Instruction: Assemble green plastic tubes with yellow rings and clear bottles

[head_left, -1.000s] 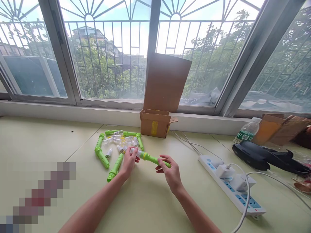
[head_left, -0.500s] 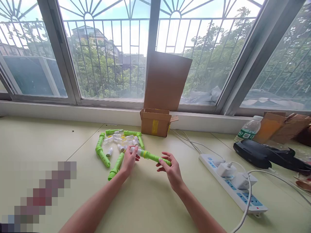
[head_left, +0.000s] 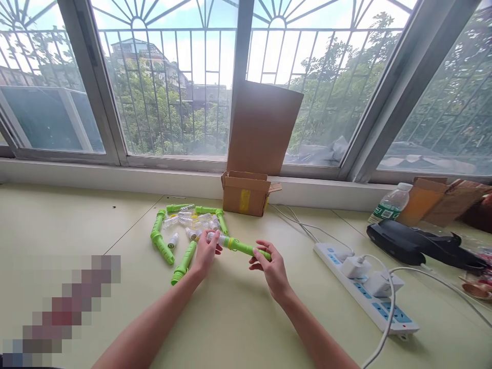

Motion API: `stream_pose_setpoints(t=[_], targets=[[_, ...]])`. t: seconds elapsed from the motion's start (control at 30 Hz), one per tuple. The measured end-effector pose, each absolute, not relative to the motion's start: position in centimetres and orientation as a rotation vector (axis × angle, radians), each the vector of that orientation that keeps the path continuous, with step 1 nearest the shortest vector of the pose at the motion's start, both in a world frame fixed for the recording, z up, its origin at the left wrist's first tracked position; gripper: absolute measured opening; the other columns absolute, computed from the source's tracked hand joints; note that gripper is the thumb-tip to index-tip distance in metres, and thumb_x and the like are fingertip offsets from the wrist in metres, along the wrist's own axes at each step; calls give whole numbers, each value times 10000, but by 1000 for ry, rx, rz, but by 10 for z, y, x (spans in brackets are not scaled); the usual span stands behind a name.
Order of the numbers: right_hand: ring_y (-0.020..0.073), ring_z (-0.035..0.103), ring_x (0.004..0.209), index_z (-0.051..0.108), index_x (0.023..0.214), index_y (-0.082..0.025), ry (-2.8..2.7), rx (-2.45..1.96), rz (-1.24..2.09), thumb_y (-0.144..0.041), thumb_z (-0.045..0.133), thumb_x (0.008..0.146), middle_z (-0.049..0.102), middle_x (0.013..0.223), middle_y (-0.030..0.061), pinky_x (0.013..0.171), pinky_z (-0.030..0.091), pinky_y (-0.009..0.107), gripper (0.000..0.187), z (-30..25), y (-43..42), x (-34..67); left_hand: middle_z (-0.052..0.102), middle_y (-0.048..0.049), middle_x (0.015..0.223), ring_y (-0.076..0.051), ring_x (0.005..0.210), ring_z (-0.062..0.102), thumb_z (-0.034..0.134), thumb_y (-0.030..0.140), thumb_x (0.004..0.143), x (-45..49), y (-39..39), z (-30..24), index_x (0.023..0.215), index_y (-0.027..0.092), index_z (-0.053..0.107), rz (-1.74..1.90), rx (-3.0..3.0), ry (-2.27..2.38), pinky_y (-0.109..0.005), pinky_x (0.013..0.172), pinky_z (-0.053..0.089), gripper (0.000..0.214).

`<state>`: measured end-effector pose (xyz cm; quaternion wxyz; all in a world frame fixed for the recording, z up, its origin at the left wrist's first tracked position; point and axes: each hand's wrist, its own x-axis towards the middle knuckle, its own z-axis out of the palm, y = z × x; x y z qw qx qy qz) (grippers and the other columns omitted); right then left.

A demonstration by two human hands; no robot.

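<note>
I hold a green plastic torch (head_left: 239,246) level above the pale green table (head_left: 238,318), one hand at each end. My left hand (head_left: 204,255) pinches its clear bulb-end cap, fingers closed round it. My right hand (head_left: 269,270) grips the green handle's tail. Just behind my left hand lies a heap of parts: several green torch handles (head_left: 161,245) and small clear caps (head_left: 189,221).
A small open cardboard box (head_left: 246,193) stands at the window sill, with a cardboard sheet (head_left: 263,128) leaning behind it. To the right lie a white power strip (head_left: 365,292) with chargers and cables, a black device (head_left: 415,245), a water bottle (head_left: 389,205) and brown boxes (head_left: 442,202).
Both hands keep their grip on the torch; the fingers shift only slightly at each end. The view has drifted a little.
</note>
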<state>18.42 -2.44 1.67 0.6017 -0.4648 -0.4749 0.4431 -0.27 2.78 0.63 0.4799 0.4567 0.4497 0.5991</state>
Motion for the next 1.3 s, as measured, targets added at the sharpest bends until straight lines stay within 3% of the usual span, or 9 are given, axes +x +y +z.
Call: stream_pose_setpoints(t=[0.3,0.57,0.77,1.0,1.2,1.3], targets=[[156,631,602,566,1062,-189,-1090,-1120,1007,-475,688,737,599,879,26,540,574,328,450,20,-24,185,575,3,667,-131,528,586,637,598,707,-1,26,8,915,177,509,1453,1094,1114,-242,501,474,487],[133,592,510,560,1032,-168,-1065,-1249,1041,-529,579,811,561,737,2,503,547,304,423,16,-22,188,576,0,674,-132,527,586,638,596,701,3,24,5,897,176,507,1424,1086,1124,-239,494,464,481],[159,643,619,503,1169,-237,-1045,-1194,1105,-450,646,751,542,958,26,469,533,281,491,17,-23,189,568,3,674,-135,525,583,632,581,710,2,27,1,919,183,505,1433,1047,1141,-244,489,469,468],[130,546,434,538,1120,-175,-1035,-1317,1108,-525,553,803,549,588,-26,415,468,254,473,15,-21,189,561,5,664,-133,511,570,634,568,717,4,26,1,915,186,499,1434,1063,1141,-236,471,452,451],[150,627,573,478,1240,-245,-1105,-1258,1083,-447,660,711,580,882,13,399,476,234,595,20,-25,187,572,-9,715,-141,545,591,621,560,737,4,26,-1,976,184,493,1446,1064,1143,-249,492,476,463],[141,613,520,492,1241,-215,-1133,-1260,1073,-421,703,686,578,817,4,412,482,244,628,20,-24,190,573,-13,734,-145,560,596,611,559,750,2,28,-2,1023,190,481,1446,1047,1150,-253,494,485,478]])
